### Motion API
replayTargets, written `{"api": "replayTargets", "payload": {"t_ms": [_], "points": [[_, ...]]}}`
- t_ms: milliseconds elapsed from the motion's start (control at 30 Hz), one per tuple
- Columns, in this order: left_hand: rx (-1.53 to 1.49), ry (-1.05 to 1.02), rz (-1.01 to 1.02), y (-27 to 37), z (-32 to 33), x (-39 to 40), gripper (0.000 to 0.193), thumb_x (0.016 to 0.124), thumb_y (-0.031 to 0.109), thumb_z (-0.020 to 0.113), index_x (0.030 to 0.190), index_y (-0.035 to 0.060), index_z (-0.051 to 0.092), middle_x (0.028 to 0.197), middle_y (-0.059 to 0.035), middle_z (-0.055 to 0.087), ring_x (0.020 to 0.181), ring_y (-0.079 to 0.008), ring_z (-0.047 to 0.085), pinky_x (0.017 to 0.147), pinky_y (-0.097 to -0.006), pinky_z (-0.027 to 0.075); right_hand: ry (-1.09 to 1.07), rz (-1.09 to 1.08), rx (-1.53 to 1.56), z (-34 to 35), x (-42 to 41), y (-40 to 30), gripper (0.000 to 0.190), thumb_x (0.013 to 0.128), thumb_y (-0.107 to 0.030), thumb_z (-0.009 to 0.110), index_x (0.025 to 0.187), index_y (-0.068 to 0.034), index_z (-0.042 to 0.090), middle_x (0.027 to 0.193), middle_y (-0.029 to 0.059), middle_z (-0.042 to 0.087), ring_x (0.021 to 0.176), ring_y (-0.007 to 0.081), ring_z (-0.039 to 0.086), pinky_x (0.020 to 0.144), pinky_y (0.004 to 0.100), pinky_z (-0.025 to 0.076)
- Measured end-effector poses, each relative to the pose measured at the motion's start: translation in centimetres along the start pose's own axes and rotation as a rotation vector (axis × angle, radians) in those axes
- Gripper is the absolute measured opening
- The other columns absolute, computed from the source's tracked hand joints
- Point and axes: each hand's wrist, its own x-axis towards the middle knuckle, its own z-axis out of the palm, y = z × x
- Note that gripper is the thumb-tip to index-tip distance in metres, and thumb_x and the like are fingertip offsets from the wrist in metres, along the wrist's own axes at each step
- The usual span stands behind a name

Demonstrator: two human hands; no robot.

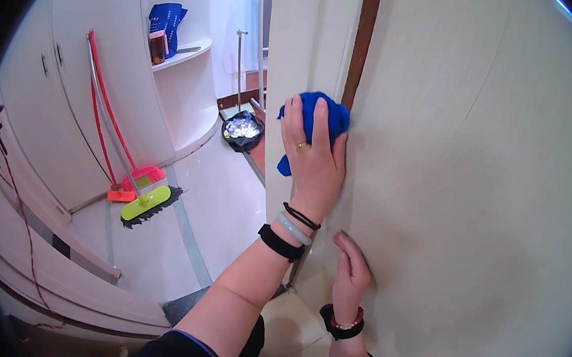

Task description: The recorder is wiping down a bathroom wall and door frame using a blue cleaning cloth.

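Observation:
My left hand (313,158) presses a bunched blue cloth (329,118) against the white door frame (293,41), beside its brown edge strip (363,37). The fingers spread over the cloth, and a loose end of it hangs out below. A ring, a pale bangle and dark bands are on this hand and wrist. Lower and to the right, my right hand (353,266) is at the pale flat surface (468,194) beside the frame, fingers extended close together. Nothing shows in it; whether its palm touches the surface I cannot tell.
Beyond the doorway, a red-handled broom (143,176) and a lime-green mop head (146,204) lean by white cupboards (66,123). A black-bagged bin (242,131) holds rubbish. A blue bag (166,22) and a jug (158,47) stand on a shelf. A red cord (26,227) hangs left.

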Motion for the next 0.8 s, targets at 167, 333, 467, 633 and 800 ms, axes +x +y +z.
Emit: {"api": "replayTargets", "payload": {"t_ms": [167, 333, 467, 633, 800], "points": [[-0.007, 0.006, 0.021, -1.9, -0.1, -6.1, 0.061, 0.081, 0.013, 0.062, 0.134, 0.0049, 0.033, 0.137, -0.0232, 0.026, 0.126, -0.0440, 0.027, 0.103, -0.0550, 0.024, 0.017, -0.133, -0.073, 0.6, -1.4, 2.3, 0.030, 0.084, 0.007, 0.045, 0.110, 0.002, 0.059, 0.112, 0.0156, 0.061, 0.104, 0.0257, 0.058, 0.092, 0.0326, 0.043], [-0.034, -0.052, -0.010, -3.7, -0.2, -12.2, 0.061, 0.082, 0.011, 0.060, 0.135, 0.0045, 0.031, 0.139, -0.0224, 0.026, 0.128, -0.0438, 0.025, 0.105, -0.0544, 0.022, 0.020, -0.148, -0.163, 0.9, -3.3, 5.1, 0.028, 0.084, 0.006, 0.046, 0.108, 0.003, 0.059, 0.109, 0.0165, 0.061, 0.101, 0.0262, 0.060, 0.089, 0.0325, 0.044], [-0.047, -0.093, -0.018, -4.5, -0.6, -13.7, 0.064, 0.081, 0.009, 0.060, 0.136, 0.0051, 0.028, 0.140, -0.0214, 0.025, 0.130, -0.0432, 0.022, 0.106, -0.0530, 0.020, 0.030, -0.154, -0.195, 1.4, -3.4, 5.4, 0.027, 0.085, 0.004, 0.047, 0.107, 0.001, 0.060, 0.107, 0.0166, 0.062, 0.100, 0.0266, 0.060, 0.087, 0.0323, 0.045], [-0.120, -0.130, -0.033, -3.9, -1.7, -12.6, 0.063, 0.081, 0.009, 0.058, 0.136, 0.0037, 0.029, 0.139, -0.0214, 0.025, 0.130, -0.0426, 0.021, 0.106, -0.0531, 0.017, 0.051, -0.169, -0.265, 1.6, -3.4, 6.5, 0.025, 0.085, 0.003, 0.047, 0.105, 0.000, 0.061, 0.105, 0.0154, 0.063, 0.099, 0.0266, 0.060, 0.087, 0.0327, 0.045], [-0.208, -0.108, -0.022, -2.6, -1.3, -6.1, 0.053, 0.086, 0.011, 0.047, 0.136, 0.0033, 0.031, 0.138, -0.0222, 0.027, 0.128, -0.0416, 0.023, 0.106, -0.0499, 0.016, 0.115, -0.133, -0.272, 1.5, -3.4, 7.4, 0.021, 0.085, 0.002, 0.048, 0.101, 0.000, 0.061, 0.103, 0.0138, 0.063, 0.097, 0.0258, 0.060, 0.087, 0.0333, 0.045]]}}
